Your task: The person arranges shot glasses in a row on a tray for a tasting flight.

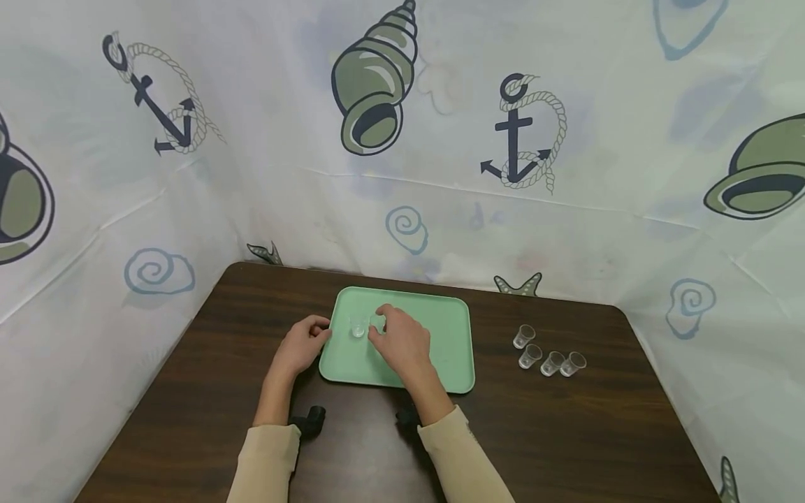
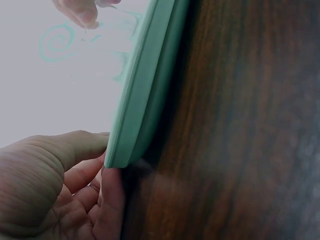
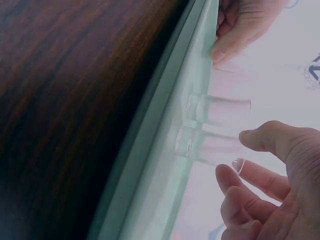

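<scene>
A pale green tray (image 1: 449, 335) lies on the table. At its left edge my left hand (image 1: 304, 346) holds the rim, the thumb (image 2: 85, 146) on top and fingers curled at the outer side. Over the tray's left half, my right hand (image 1: 402, 342) pinches a small clear shot glass (image 3: 212, 145) near its rim between thumb and fingers. The glass is upright, its base right at the tray surface. Close beside it, towards my left hand, a second clear shot glass (image 1: 357, 327) stands on the tray.
Several more clear shot glasses (image 1: 530, 356) are grouped on the dark wood table (image 1: 604, 426), right of the tray. A light cloth (image 1: 283, 140) printed with shells and anchors hangs behind and at both sides of the table.
</scene>
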`<state>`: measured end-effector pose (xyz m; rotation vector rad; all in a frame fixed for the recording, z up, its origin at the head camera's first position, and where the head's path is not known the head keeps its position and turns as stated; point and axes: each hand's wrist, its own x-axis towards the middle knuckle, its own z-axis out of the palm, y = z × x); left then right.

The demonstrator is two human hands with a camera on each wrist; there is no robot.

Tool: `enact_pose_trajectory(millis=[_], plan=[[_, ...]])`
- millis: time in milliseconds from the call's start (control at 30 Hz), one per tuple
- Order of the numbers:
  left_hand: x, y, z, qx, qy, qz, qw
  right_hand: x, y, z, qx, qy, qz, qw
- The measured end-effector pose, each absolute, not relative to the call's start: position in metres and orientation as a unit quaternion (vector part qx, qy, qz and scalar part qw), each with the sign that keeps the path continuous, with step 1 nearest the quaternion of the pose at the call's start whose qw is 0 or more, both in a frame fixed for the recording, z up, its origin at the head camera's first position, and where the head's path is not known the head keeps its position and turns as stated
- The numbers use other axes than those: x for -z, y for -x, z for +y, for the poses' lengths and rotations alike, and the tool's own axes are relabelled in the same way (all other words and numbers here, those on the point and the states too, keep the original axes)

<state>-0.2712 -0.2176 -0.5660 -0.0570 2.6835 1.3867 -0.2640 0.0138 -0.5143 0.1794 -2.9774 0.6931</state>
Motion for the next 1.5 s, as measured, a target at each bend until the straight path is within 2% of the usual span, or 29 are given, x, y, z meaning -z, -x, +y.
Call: enact_pose_trajectory(millis=[533, 867, 1100, 1500], plan=[[0.563, 0.27, -0.218, -0.467, 0.013, 0.882, 0.063, 0.514, 0.262, 0.01, -0.237, -0.063, -0.968, 0.047], [0.563, 0.272, -0.219, -0.466, 0.013, 0.883, 0.061, 0.513, 0.258, 0.014, -0.248, -0.06, -0.967, 0.017], [0.564, 0.27, -0.221, -0.466, 0.011, 0.882, 0.065, 0.508, 0.247, 0.027, -0.267, -0.055, -0.962, -0.028], [0.564, 0.269, -0.22, -0.465, 0.014, 0.883, 0.062, 0.507, 0.227, 0.066, -0.334, -0.026, -0.942, -0.007]])
